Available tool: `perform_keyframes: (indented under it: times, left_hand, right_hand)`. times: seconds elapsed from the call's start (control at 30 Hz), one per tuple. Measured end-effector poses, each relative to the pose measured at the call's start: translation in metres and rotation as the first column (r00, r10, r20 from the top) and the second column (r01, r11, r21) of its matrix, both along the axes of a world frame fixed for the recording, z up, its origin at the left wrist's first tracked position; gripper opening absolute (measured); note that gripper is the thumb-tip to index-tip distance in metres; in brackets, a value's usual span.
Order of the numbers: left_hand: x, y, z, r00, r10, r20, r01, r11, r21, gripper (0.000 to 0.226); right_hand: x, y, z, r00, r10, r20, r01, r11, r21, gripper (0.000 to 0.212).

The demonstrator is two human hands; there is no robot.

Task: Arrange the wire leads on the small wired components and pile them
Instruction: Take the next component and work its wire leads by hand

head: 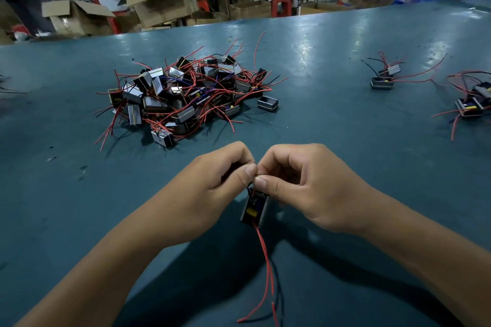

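component (pixel 254 210) held above table (pixel 345 141), near pile (pixel 183 93). left hand (pixel 220 180) and right hand (pixel 300 186) fingers curled, pinching top leads. risk: leads (pixel 267 268) dangling below snag or kink if tugged hard.

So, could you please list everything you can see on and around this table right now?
Table: one, teal, fills most of the view.
Big pile of components: one heap, too many to count, grey-black with red wires, centre left.
Loose component: one, grey-black, just right of the pile.
Small group: two, with red and black wires, far right.
Edge group: count unclear, at the right edge.
Held component: one, black with a yellow part, red leads trailing toward the viewer.
Cardboard boxes: several, brown, beyond the table.
People: several, background.
Left hand: pinches the component's wires.
Right hand: pinches them too.
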State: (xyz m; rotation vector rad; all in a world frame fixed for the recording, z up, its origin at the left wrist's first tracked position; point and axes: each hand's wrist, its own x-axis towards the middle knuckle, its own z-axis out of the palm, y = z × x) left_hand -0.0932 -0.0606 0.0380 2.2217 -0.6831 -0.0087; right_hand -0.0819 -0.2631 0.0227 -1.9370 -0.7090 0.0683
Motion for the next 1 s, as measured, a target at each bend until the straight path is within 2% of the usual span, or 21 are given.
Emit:
perform_keyframes:
  times: [0.13,0.23,0.3,0.4,0.57,0.8,0.87,1.0]
  left_hand:
    - [-0.002,-0.004,-0.002,0.983,0.051,-0.176,-0.073,0.989,-0.126,0.028]
    - [-0.005,-0.011,-0.007,0.919,0.093,-0.384,-0.212,0.936,-0.281,0.028]
    - [-0.004,-0.013,-0.010,0.899,0.085,-0.430,-0.249,0.906,-0.341,0.025]
    - [-0.001,-0.013,-0.010,0.921,0.072,-0.384,-0.230,0.895,-0.383,0.024]
    - [0.002,-0.011,-0.011,0.947,0.046,-0.318,-0.167,0.915,-0.366,0.011]
    - [0.003,-0.011,-0.017,0.983,0.137,-0.123,-0.174,0.907,-0.384,0.014]
    - [0.004,-0.009,-0.017,0.985,0.139,-0.102,-0.168,0.904,-0.393,0.012]
    - [0.004,-0.009,-0.019,0.985,0.147,-0.092,-0.171,0.919,-0.355,0.014]
  right_hand:
    - [0.000,0.000,-0.001,0.996,-0.030,0.079,0.034,0.998,-0.056,0.012]
    - [-0.001,0.002,0.000,0.986,-0.055,0.156,0.073,0.991,-0.110,0.010]
    - [0.000,0.002,-0.001,0.983,-0.080,0.163,0.097,0.990,-0.102,0.010]
    - [0.002,0.001,-0.001,0.990,-0.111,0.087,0.115,0.993,-0.034,0.012]
    - [0.006,-0.001,0.002,0.983,-0.170,-0.076,0.179,0.975,0.135,0.011]
    - [0.007,-0.002,0.003,0.965,-0.069,-0.254,0.151,0.935,0.321,0.011]
    - [0.008,-0.003,0.004,0.960,-0.052,-0.275,0.150,0.926,0.345,0.011]
    - [0.008,-0.002,0.004,0.965,-0.076,-0.252,0.152,0.942,0.298,0.008]
